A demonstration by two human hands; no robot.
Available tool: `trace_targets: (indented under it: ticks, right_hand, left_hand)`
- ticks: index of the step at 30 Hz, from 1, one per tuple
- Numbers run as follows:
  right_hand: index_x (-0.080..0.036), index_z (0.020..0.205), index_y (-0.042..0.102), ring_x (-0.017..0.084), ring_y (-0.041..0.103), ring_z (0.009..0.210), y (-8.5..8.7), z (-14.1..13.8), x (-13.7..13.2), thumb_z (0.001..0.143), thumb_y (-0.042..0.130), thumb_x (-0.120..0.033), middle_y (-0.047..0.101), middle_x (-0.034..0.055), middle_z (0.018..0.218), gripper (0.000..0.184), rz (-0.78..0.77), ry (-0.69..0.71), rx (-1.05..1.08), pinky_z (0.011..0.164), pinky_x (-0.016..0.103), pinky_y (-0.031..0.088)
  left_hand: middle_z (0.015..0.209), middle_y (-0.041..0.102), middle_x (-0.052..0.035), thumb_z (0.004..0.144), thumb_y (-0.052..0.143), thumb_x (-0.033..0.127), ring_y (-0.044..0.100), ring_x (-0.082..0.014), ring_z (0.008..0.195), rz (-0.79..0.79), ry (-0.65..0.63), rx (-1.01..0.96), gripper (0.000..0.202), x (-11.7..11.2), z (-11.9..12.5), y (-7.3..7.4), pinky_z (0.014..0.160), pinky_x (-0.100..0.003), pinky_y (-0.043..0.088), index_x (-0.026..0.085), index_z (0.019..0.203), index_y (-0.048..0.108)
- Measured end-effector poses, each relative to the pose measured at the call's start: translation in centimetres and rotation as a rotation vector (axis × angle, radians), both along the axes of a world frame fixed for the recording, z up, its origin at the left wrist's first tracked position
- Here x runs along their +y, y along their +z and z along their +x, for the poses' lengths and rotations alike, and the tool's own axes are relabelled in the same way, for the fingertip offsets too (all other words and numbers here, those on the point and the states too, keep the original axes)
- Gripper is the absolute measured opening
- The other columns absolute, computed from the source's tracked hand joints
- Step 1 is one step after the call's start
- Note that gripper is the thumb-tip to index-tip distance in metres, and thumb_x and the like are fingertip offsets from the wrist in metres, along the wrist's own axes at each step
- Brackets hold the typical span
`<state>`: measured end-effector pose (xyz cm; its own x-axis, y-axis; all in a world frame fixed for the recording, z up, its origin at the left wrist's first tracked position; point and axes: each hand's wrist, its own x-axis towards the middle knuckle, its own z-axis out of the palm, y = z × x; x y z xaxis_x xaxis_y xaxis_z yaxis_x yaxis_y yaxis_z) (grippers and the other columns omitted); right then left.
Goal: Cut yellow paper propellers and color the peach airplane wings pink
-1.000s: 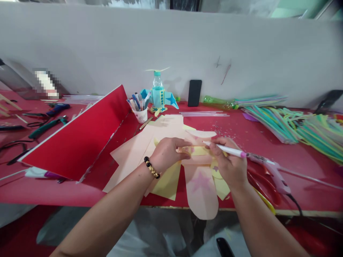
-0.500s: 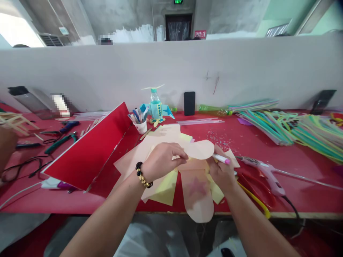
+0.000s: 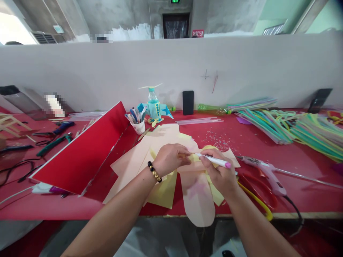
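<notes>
My left hand (image 3: 171,159), with a bead bracelet on the wrist, presses down on a stack of pale peach and yellow paper cut-outs (image 3: 197,194) at the table's front edge. Its fingers are curled on the paper. My right hand (image 3: 218,175) is closed around a white marker with a pink cap (image 3: 214,161). The marker's tip points left and touches the yellow paper just beside my left fingertips. A long rounded peach piece hangs over the table edge below my hands.
A tilted red board (image 3: 83,150) stands at left, with pliers and cables beyond it. A cup of pens (image 3: 138,123), a bottle rocket model (image 3: 154,105) and a black phone (image 3: 188,102) line the back. A glue gun (image 3: 265,171), red and yellow scissors (image 3: 257,200) and straw bundles (image 3: 294,126) lie at right.
Half a second ago a rounded peach flap was lifted over my hands; now it lies flat. My right hand has turned the marker so its tip is back on the paper.
</notes>
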<state>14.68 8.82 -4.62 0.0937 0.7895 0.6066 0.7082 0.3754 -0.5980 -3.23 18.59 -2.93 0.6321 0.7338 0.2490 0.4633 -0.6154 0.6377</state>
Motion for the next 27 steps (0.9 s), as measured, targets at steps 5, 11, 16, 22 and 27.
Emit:
trace_targets:
  ticks: [5, 11, 16, 22, 27]
  right_hand:
    - [-0.023, 0.088, 0.058, 0.017, 0.059, 0.074, 0.2, -0.5, 0.2, 0.088, 0.058, -0.028, 0.062, 0.0007, 0.080, 0.005, -0.037, -0.016, 0.038, 0.068, 0.030, 0.046]
    - [-0.022, 0.083, 0.059, 0.015, 0.058, 0.065, -0.3, -0.6, 0.8, 0.088, 0.058, -0.030, 0.061, -0.0008, 0.073, 0.010, -0.083, -0.060, 0.105, 0.060, 0.028, 0.044]
    - [-0.022, 0.084, 0.060, 0.016, 0.059, 0.069, -0.3, -0.7, 0.9, 0.088, 0.058, -0.031, 0.061, 0.0001, 0.075, 0.010, -0.091, -0.031, 0.081, 0.065, 0.030, 0.045]
    - [-0.022, 0.085, 0.060, 0.018, 0.059, 0.073, -0.2, -0.7, 1.0, 0.089, 0.057, -0.031, 0.063, 0.0012, 0.077, 0.010, -0.078, -0.030, 0.012, 0.068, 0.032, 0.045]
    - [-0.022, 0.081, 0.059, 0.017, 0.059, 0.071, 0.0, -0.7, 0.8, 0.089, 0.056, -0.030, 0.062, 0.0003, 0.074, 0.012, -0.073, -0.019, 0.011, 0.067, 0.031, 0.045]
  left_hand:
    - [0.099, 0.074, 0.0000, 0.068, 0.079, 0.031, 0.068, -0.0165, 0.085, -0.023, -0.002, -0.024, 0.021, 0.0, 0.0, -0.2, 0.081, -0.025, 0.053, 0.026, 0.088, 0.077]
    - [0.097, 0.074, 0.0021, 0.069, 0.079, 0.029, 0.067, -0.0166, 0.087, -0.019, 0.009, 0.010, 0.021, 0.1, 0.1, -0.2, 0.084, -0.025, 0.052, 0.027, 0.089, 0.077]
    - [0.098, 0.074, 0.0024, 0.070, 0.078, 0.028, 0.067, -0.0167, 0.088, 0.003, -0.001, 0.037, 0.021, 0.1, 0.2, -0.1, 0.084, -0.026, 0.051, 0.027, 0.090, 0.077]
    - [0.099, 0.074, 0.0017, 0.069, 0.079, 0.029, 0.068, -0.0163, 0.088, 0.028, -0.008, 0.025, 0.020, 0.2, 0.1, -0.2, 0.083, -0.026, 0.051, 0.027, 0.089, 0.077]
    - [0.099, 0.075, 0.0014, 0.070, 0.079, 0.029, 0.068, -0.0169, 0.090, 0.048, -0.005, 0.029, 0.019, 0.1, 0.1, -0.3, 0.085, -0.027, 0.051, 0.028, 0.088, 0.077]
